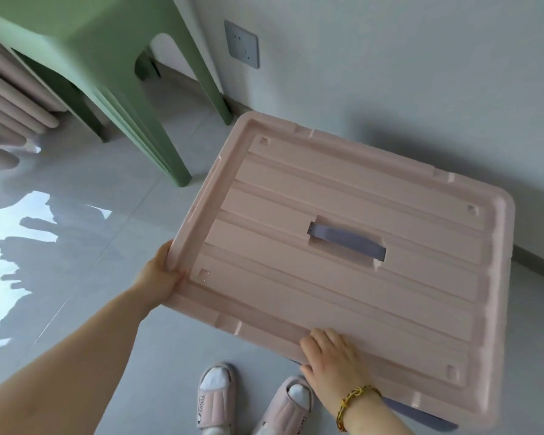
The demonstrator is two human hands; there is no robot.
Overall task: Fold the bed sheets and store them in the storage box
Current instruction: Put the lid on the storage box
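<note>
A large pink plastic lid (pixel 343 215) of the storage box fills the middle and right of the head view, tilted, with a grey-blue handle (pixel 346 241) at its centre. My left hand (pixel 159 276) grips the lid's near-left corner, thumb over the rim. Along the near edge, my right hand (pixel 330 356) holds the lid with fingers laid on top and thumb below; a yellow bead bracelet circles the wrist. A grey-blue edge (pixel 421 414) shows beneath the lid at the lower right. The box body and any bed sheets are hidden from view.
A green plastic stool (pixel 107 73) stands at the upper left beside a white wall with a grey socket (pixel 242 43). Pinkish ribbed bedding or upholstery (pixel 7 114) lies at the far left. My feet in pink slippers (pixel 215 400) stand on glossy grey floor tiles.
</note>
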